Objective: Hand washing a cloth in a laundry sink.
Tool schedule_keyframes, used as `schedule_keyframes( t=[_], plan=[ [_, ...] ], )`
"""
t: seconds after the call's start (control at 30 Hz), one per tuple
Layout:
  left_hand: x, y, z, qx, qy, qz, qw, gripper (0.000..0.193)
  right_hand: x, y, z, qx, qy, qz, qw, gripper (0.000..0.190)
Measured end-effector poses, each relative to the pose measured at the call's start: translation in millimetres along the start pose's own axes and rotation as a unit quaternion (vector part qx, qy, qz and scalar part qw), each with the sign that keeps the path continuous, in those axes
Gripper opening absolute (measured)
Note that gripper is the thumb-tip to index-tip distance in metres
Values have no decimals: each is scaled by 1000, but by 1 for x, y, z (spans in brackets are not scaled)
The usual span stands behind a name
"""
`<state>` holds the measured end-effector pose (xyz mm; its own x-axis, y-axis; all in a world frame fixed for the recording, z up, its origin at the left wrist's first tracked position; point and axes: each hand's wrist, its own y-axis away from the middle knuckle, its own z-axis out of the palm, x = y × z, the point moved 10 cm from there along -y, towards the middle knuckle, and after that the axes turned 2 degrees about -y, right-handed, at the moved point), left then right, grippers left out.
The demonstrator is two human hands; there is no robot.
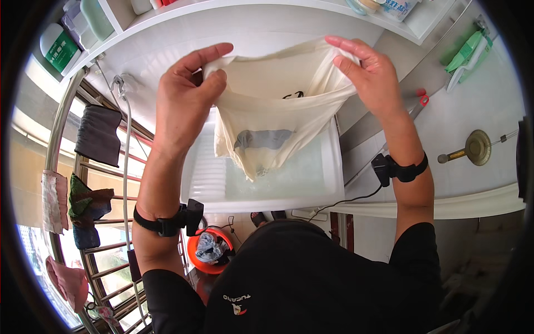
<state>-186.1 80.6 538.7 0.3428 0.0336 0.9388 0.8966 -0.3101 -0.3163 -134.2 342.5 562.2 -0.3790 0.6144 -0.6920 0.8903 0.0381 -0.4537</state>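
Observation:
A wet cream garment [275,110] with a grey patch and some dark lettering hangs stretched between my two hands. My left hand [187,87] grips one end of its upper edge between thumb and fingers. At the other end, my right hand [367,71] holds the edge, index finger extended along it. The cloth sags open in the middle, showing its inside. Its lower tip hangs over a white laundry sink [267,205] with cloudy water [288,179], where small ripples show. Whether the tip touches the water I cannot tell. A ribbed washboard [206,167] forms the sink's left side.
Above the sink runs a white shelf [250,10] with bottles, including a green-labelled one [62,50]. Cloths, one dark grey [99,134], hang on window bars at left beside a shower hose [127,167]. An orange basin [208,269] of clothes stands below. A green brush [467,54] hangs at right.

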Motion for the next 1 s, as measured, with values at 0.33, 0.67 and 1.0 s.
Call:
schedule_keyframes(
  t=[0.33,0.67,1.0],
  plan=[
    [-64,6,26,-60,18,-106,992,29,37,30,29,-10,-36,5,999,31],
    [-414,114,86,-134,-204,-264,933,29,299,205,251,-173,44,294,939,47],
    [-539,182,126,-152,-235,-329,902,41,409,297,355,-230,19,403,886,70]
  ],
)
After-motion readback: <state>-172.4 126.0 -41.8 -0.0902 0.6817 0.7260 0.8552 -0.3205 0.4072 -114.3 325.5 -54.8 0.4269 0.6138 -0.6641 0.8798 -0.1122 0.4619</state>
